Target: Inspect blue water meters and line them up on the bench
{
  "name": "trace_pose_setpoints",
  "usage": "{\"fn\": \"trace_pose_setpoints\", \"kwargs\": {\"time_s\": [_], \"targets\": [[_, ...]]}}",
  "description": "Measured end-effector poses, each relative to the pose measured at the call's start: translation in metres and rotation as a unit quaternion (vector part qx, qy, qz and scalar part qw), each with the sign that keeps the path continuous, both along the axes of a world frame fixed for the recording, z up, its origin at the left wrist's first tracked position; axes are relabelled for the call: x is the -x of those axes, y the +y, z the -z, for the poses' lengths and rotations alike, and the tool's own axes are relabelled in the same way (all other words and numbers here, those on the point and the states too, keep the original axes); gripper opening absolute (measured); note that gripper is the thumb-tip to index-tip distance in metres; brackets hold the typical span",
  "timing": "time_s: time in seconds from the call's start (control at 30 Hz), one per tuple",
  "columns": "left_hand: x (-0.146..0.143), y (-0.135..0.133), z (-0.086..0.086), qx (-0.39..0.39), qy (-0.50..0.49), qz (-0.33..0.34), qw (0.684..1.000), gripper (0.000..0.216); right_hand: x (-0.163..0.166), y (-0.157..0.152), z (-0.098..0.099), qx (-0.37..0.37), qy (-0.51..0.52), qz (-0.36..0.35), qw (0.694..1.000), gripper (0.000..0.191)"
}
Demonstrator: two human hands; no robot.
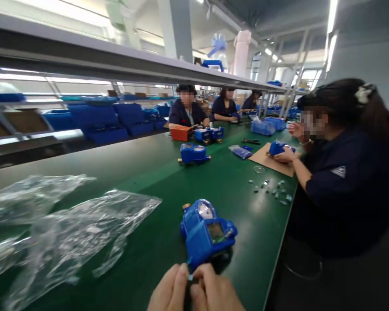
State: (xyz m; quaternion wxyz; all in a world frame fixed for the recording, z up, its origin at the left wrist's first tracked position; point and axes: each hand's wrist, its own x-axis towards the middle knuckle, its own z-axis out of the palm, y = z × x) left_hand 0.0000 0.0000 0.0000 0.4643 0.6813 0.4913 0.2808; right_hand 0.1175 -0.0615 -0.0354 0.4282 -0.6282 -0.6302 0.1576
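A blue water meter (206,232) with a round dial and a small screen lies on the green table (168,185) right in front of me. My left hand (170,291) and my right hand (214,291) meet at its near end, fingertips pinched together on a tiny blue piece (190,276) at the meter's edge. Both hands are cut off by the bottom of the frame.
Clear plastic bags (74,229) lie crumpled at left. A person in dark clothes (340,172) sits at right, holding another blue meter (277,148) on cardboard, small parts (272,190) scattered nearby. Further meters (193,153), an orange box (180,133), blue bins (262,127) and more workers sit farther along.
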Motion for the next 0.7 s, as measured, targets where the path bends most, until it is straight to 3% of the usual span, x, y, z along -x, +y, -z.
{"fn": "trace_pose_setpoints", "kwargs": {"time_s": [0.07, 0.13, 0.27, 0.4, 0.53, 0.7], "targets": [[-0.001, 0.001, -0.007, 0.028, -0.021, 0.022, 0.999, 0.044, 0.001, 0.0, -0.007, -0.055, -0.113, 0.013, 0.992, 0.02], [-0.003, -0.003, -0.015, 0.06, -0.058, 0.029, 0.996, 0.044, 0.0, -0.001, -0.014, -0.066, -0.187, 0.029, 0.98, 0.019], [-0.008, -0.007, -0.028, 0.098, -0.082, 0.03, 0.991, 0.042, -0.003, -0.001, -0.023, -0.063, -0.223, 0.044, 0.972, 0.015], [-0.008, -0.001, -0.036, 0.063, -0.04, 0.024, 0.997, 0.043, -0.002, 0.006, -0.025, -0.08, -0.246, 0.026, 0.966, 0.014], [-0.003, 0.001, -0.035, -0.028, 0.027, 0.063, 0.997, 0.044, 0.003, 0.004, -0.024, -0.047, -0.059, 0.008, 0.997, 0.015], [0.0, -0.002, -0.028, -0.05, 0.069, 0.065, 0.994, 0.039, 0.02, 0.002, -0.025, 0.028, 0.158, 0.016, 0.987, 0.025]]}}
